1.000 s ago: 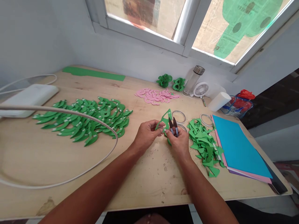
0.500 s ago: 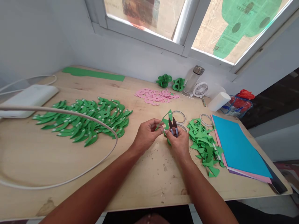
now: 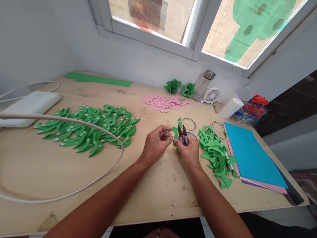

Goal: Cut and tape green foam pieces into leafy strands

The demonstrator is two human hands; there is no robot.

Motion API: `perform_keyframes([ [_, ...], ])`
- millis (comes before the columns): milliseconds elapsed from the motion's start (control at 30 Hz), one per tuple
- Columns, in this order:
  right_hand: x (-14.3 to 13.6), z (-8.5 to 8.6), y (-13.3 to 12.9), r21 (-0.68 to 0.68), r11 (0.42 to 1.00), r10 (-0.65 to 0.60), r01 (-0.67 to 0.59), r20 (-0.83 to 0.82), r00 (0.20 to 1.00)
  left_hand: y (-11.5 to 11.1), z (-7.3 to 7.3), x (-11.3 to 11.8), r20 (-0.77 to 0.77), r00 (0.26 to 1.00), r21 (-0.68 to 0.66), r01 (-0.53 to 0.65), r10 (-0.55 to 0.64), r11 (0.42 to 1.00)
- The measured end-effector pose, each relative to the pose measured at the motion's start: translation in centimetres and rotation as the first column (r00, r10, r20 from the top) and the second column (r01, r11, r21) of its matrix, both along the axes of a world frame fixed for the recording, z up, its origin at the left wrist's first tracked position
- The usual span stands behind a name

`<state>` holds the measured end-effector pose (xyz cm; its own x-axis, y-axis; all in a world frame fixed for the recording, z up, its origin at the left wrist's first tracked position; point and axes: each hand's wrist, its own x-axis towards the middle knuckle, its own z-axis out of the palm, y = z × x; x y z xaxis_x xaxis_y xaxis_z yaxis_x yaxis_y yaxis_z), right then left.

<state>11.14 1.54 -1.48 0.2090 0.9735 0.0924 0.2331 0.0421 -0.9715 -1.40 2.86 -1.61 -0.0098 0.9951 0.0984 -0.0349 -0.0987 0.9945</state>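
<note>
Over the middle of the table, my left hand (image 3: 156,142) is closed, with thumb and finger pinched at the edge of a green paper piece (image 3: 176,131). A small white patch, like tape, shows at those fingertips. My right hand (image 3: 189,151) is closed around a pair of thread snips (image 3: 182,135), blades pointing away from me and apart. Its thumb also presses on the green paper, which is partly hidden by the fingers. To the left lies a broad pile of curved green paper cutouts (image 3: 99,127) with small white patches.
Right of my hands are green paper scraps (image 3: 218,153), tape rolls (image 3: 189,124) and stacked coloured sheets (image 3: 255,155). Pink cutouts (image 3: 163,102), green paper balls (image 3: 173,86), a bottle (image 3: 204,85) and a fan (image 3: 211,95) stand behind. A white cable (image 3: 109,132) loops at left.
The thin green strip that stretched from my left fingers to the top of the paper has dropped from there; only a bit of green shows by those fingers. Both hands stay close together.
</note>
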Motion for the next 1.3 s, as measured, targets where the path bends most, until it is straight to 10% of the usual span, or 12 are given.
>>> perform_keyframes([
  [1300,0.2,-0.3,0.2,-0.065,0.998,-0.036,0.021,-0.232,0.972,-0.4,1.5,0.0,0.298,0.952,-0.265,0.155,-0.072,0.952],
])
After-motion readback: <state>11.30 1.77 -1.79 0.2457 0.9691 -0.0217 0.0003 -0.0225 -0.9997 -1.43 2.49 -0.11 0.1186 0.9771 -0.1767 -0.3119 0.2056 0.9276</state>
